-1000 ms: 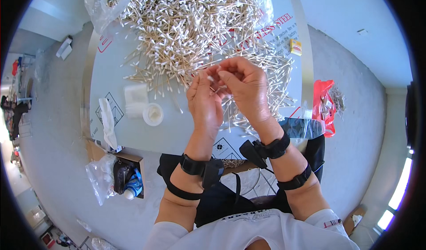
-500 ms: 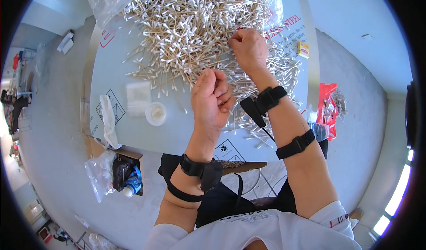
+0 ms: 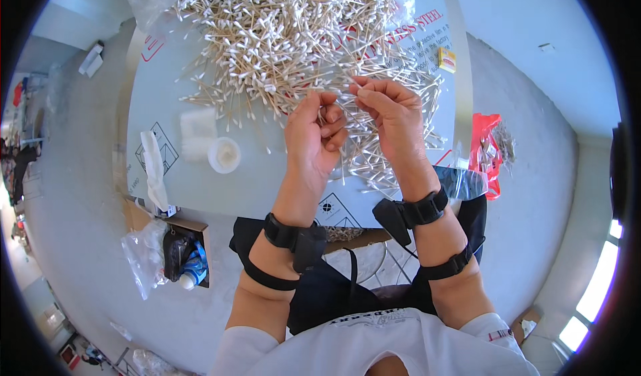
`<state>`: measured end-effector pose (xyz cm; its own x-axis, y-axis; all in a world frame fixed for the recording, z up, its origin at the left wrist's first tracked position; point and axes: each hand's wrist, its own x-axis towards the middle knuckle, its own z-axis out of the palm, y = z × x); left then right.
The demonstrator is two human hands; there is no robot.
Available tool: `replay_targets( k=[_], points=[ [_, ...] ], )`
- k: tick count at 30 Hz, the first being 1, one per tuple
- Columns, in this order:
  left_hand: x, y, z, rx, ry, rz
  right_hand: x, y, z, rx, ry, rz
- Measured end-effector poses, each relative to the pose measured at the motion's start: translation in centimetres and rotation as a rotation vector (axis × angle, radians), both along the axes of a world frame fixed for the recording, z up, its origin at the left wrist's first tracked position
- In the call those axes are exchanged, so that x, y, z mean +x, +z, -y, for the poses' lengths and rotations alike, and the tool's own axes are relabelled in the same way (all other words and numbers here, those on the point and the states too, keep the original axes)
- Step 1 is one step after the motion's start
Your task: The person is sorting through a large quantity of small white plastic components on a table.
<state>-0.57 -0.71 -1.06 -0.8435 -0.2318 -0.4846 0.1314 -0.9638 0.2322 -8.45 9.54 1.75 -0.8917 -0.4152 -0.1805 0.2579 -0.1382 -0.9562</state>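
A large heap of cotton swabs (image 3: 267, 35), with white tips and pale wooden sticks, covers the far part of the metal-topped table (image 3: 260, 189). At its near edge my left hand (image 3: 314, 132) is held with the thumb pressed to the curled fingers; what lies between them is too small to make out. Close to its right, my right hand (image 3: 394, 115) pinches with thumb and forefinger what looks like a cotton swab, above loosely scattered swabs. The two hands' fingertips face each other, a small gap apart.
On the table's left lie a small round white tub (image 3: 224, 155), clear plastic sleeves (image 3: 198, 134) and a white strip (image 3: 154, 169). A yellow box (image 3: 447, 60) sits at the right edge. A red bag (image 3: 485, 152) stands beyond that edge; an open carton (image 3: 193, 226) is below left.
My right hand has come back from the heap toward me and slightly right, beside my left hand. The left hand stays in nearly the same place. The whole view has shifted a little.
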Motion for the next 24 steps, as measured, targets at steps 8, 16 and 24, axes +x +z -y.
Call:
replay_targets(
  k=[8,16,24],
  points=[
    [-0.1,-0.1,-0.3,0.015,-0.095,-0.002,2.4,1.7,-1.9,-0.156,0.097,0.104],
    [-0.3,-0.7,-0.3,-0.133,-0.224,-0.012,4.8,1.8,-2.4,0.310,0.403,-0.715],
    [0.2,0.8,0.4,-0.061,0.120,-0.166,2.7,1.8,-3.3,0.465,0.196,-0.626]
  ],
)
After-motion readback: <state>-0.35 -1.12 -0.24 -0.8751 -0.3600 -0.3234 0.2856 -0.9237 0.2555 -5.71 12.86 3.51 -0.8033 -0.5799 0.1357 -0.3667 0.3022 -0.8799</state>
